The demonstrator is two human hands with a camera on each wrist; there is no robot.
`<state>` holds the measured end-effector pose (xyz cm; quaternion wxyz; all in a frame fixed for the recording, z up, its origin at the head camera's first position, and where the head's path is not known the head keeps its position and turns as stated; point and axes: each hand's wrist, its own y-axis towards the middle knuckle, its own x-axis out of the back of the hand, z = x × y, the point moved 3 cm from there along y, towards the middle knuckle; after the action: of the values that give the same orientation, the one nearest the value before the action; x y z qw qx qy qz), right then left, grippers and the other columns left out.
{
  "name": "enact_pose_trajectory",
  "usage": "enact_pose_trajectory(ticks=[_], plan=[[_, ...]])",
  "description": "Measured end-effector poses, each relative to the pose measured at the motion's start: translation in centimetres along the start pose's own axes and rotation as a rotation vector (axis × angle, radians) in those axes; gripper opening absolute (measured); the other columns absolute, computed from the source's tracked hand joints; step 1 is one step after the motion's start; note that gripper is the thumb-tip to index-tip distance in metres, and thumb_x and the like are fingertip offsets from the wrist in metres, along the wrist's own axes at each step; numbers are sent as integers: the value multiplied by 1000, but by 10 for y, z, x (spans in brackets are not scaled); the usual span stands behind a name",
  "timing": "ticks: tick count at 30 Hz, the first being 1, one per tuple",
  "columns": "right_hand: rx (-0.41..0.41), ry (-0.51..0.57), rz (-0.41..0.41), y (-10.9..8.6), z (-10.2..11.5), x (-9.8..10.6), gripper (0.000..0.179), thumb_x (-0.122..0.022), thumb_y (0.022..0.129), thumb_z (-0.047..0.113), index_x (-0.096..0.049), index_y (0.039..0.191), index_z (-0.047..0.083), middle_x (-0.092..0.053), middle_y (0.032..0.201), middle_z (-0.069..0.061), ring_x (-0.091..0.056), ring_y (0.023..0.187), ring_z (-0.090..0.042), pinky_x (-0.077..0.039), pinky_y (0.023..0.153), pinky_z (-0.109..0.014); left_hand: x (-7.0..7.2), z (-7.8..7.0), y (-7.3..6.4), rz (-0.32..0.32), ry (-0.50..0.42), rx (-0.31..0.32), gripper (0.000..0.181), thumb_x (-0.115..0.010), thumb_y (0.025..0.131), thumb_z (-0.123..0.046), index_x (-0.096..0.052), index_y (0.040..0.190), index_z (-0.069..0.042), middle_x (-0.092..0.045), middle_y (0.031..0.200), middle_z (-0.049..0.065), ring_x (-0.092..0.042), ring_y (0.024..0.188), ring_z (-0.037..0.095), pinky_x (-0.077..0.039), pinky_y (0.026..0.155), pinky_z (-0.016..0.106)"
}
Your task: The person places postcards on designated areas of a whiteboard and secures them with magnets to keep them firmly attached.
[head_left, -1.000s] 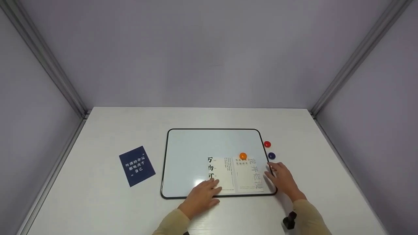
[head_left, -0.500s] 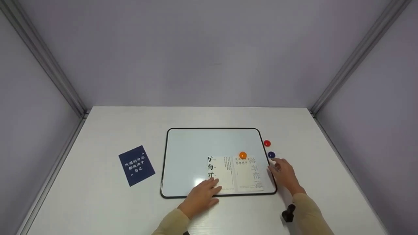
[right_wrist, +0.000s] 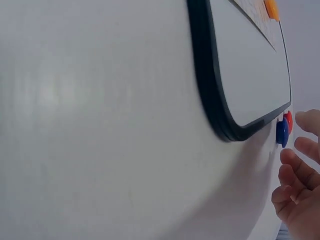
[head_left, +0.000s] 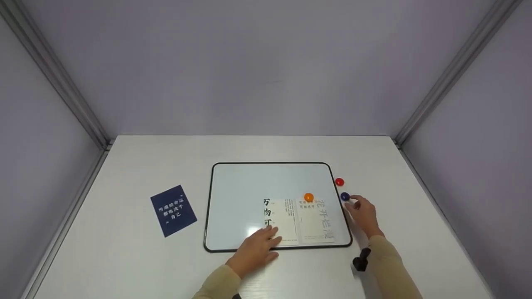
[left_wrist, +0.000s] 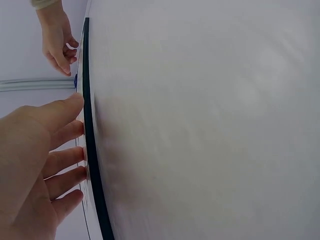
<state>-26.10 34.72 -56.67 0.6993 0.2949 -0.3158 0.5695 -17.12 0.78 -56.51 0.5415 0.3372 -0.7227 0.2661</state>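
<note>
A black-framed whiteboard lies flat on the table. On its lower right are a white card with bold black characters and a paler card with grey characters, side by side. An orange round magnet sits at the paler card's top edge. My left hand rests with spread fingers on the lower part of the bold-lettered card and the board's near edge. Beyond the right edge lies a blue round magnet. My right hand reaches it, forefinger right at its side, thumb and forefinger parted in the right wrist view.
A red round magnet lies just behind the blue one, close to the board's right edge. Left of the board, a dark blue card with white characters lies at an angle on the white table. Grey panels surround the table.
My right hand has moved away from the board's right edge, back and slightly right, up to the blue magnet. The left hand has stayed in place on the card.
</note>
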Motion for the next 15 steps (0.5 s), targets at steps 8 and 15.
enact_pose_trajectory(ticks=[8,15], plan=[[-100,19,6,6,-4,-3,39,-60,93,18,-56,127,-2,-60,84,-13,-50,72,-17,-39,64,-24,-1,1,1,-38,49,-35,45,-57,95,-38,-56,134,-17,-49,148,5,-47,138,23,-38,117,35],[-179,3,63,11,-3,-6,46,-55,96,24,-50,134,-1,-62,101,-19,-55,86,-24,-44,75,-31,0,1,0,-72,82,-61,43,-57,94,-37,-58,132,-16,-52,146,6,-49,136,23,-40,115,34]])
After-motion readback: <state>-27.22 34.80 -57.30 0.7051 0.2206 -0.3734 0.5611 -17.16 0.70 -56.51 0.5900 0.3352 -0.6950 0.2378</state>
